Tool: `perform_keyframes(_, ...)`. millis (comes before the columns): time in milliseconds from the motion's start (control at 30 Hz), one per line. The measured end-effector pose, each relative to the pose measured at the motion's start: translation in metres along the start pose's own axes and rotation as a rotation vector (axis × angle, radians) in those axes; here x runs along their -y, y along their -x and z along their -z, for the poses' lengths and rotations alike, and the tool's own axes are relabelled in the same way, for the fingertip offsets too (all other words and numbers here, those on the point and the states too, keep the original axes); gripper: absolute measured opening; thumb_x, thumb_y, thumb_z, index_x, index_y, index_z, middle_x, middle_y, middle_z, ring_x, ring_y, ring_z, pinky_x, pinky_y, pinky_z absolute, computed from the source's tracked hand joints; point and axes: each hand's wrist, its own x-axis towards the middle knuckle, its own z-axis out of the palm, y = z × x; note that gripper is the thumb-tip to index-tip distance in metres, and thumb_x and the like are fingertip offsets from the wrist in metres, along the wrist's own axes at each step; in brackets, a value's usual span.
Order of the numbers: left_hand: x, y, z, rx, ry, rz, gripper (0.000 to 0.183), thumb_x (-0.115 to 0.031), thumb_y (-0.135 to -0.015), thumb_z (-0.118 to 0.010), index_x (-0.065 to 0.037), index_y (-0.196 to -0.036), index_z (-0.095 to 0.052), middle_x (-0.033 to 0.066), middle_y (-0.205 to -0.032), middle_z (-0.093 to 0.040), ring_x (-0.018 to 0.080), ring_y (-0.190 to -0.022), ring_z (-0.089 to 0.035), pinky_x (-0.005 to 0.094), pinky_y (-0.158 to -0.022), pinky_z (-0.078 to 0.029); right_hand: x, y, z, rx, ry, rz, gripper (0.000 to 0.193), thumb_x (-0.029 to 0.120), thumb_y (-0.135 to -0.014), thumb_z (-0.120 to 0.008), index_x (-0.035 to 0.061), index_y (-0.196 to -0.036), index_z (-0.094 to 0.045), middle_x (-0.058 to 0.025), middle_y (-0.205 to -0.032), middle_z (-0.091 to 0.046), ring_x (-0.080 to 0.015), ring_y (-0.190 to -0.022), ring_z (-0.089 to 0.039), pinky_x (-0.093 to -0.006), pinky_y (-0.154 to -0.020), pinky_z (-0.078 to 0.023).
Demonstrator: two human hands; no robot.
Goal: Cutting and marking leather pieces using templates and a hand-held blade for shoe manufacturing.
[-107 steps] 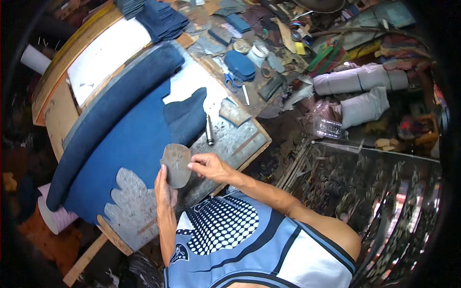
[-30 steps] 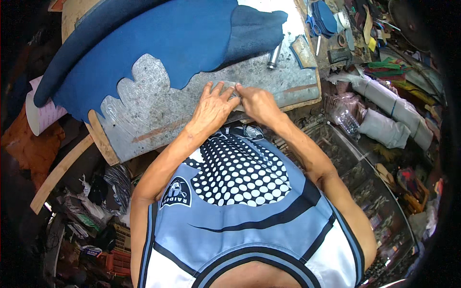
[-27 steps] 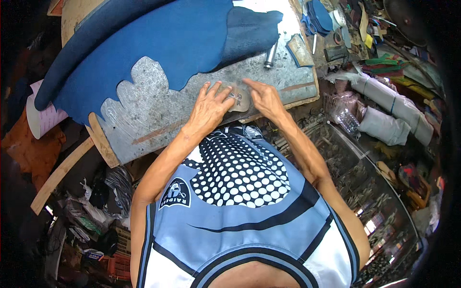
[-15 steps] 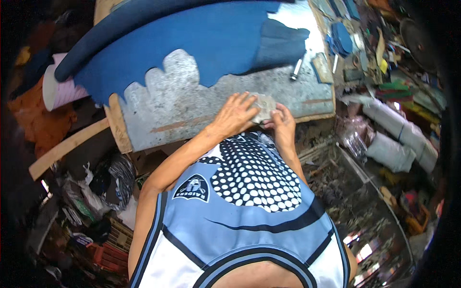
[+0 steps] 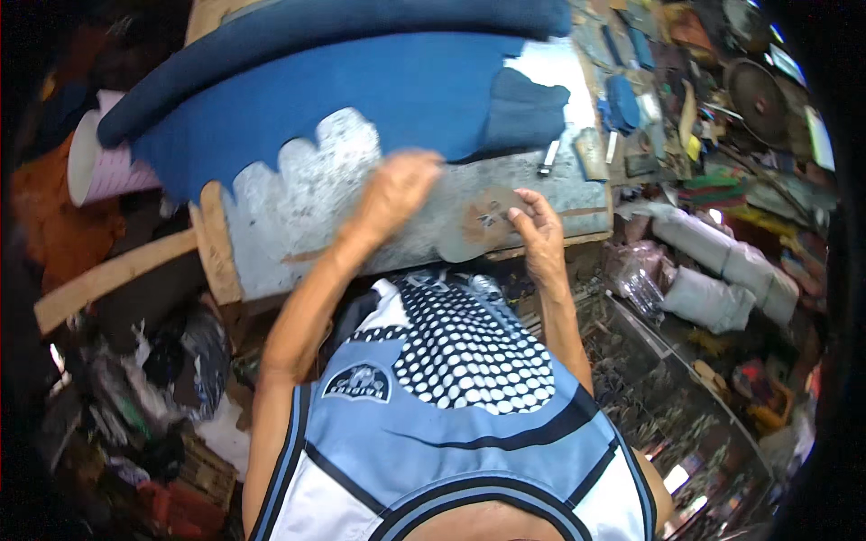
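My right hand (image 5: 538,231) grips the right edge of a flat grey-brown sole-shaped piece (image 5: 478,224), which lies at the near edge of the scratched metal-topped board (image 5: 307,203). Blurred by motion, my left hand (image 5: 397,187) hovers over the board to the left of the piece, fingers loosely bent and nothing visible in them. A large blue sheet (image 5: 361,95) with a scalloped cut edge covers the far part of the board. A small darker blue cut piece (image 5: 528,108) lies on its right end.
A rolled blue material (image 5: 316,27) lies behind the sheet. A small metal tool (image 5: 548,158) rests near the board's right end. Cluttered tools and scraps (image 5: 649,117) fill the bench to the right, with white wrapped bundles (image 5: 722,270) below. A pink roll (image 5: 104,162) stands at left.
Both hands were on the sole-shaped piece half a second ago. My left hand has since lifted off and swung left over the board, while my right hand keeps hold of the piece.
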Motion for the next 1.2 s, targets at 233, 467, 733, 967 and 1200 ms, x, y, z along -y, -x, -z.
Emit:
perform_keyframes(233, 0.086, -0.041, -0.018, 0.041, -0.206, -0.222, 0.056, -0.041, -0.105, -0.037, -0.002, -0.144, -0.044, 0.0242, -0.15, -0.04, 0.0442, -0.142, -0.03, 0.0533, -0.117, -0.021, -0.013, -0.013, -0.01, -0.002, -0.708, -0.136, 0.031, 0.008, -0.092, -0.063, 0.0081, -0.12, -0.049, -0.0077, -0.108, -0.065, -0.0178, -0.092, -0.068, -0.0314, -0.078, -0.059)
perform_keyframes(467, -0.024, 0.001, -0.022, -0.314, 1.067, 0.452, 0.043, -0.028, -0.098, -0.058, 0.002, -0.129, -0.055, 0.0139, -0.118, -0.066, 0.0205, -0.111, -0.063, 0.0351, -0.098, -0.048, 0.005, -0.034, -0.031, 0.022, -0.02, -0.005, 0.019, 0.02, -0.095, -0.062, 0.0038, -0.107, -0.061, -0.0086, -0.104, -0.065, -0.0188, -0.091, -0.063, -0.0336, -0.077, -0.053)
perform_keyframes(733, -0.017, 0.058, 0.064, -0.231, 1.009, 0.664, 0.04, -0.016, -0.087, -0.071, -0.002, -0.121, -0.057, 0.0067, -0.106, -0.067, 0.0184, -0.105, -0.062, 0.0358, -0.091, -0.05, -0.006, -0.119, 0.052, -0.304, 0.959, 0.252, 0.071, 0.018, -0.086, -0.069, -0.0028, -0.145, -0.036, -0.0312, -0.128, -0.052, -0.0454, -0.12, -0.053, -0.0468, -0.101, -0.044)
perform_keyframes(967, 0.013, 0.092, 0.065, -0.497, 1.075, 0.638, 0.039, -0.012, -0.09, -0.07, -0.003, -0.125, -0.057, 0.0064, -0.111, -0.067, 0.0159, -0.102, -0.065, 0.0325, -0.092, -0.053, -0.025, -0.143, 0.075, -0.253, 0.197, -0.085, 0.07, 0.004, -0.087, -0.054, -0.0023, -0.15, -0.025, -0.0186, -0.105, -0.062, -0.0236, -0.081, -0.064, -0.0364, -0.072, -0.056)
perform_keyframes(1200, 0.022, 0.038, 0.05, -0.455, 0.907, 0.635, 0.054, -0.022, -0.09, -0.071, 0.005, -0.133, -0.052, 0.0126, -0.12, -0.064, 0.02, -0.111, -0.061, 0.0336, -0.097, -0.049, 0.015, -0.139, 0.07, -0.083, -0.221, -0.272, 0.024, 0.029, -0.087, -0.075, 0.0184, -0.099, -0.056, 0.0061, -0.06, -0.044, -0.0064, -0.043, -0.04, -0.0248, -0.04, -0.034)
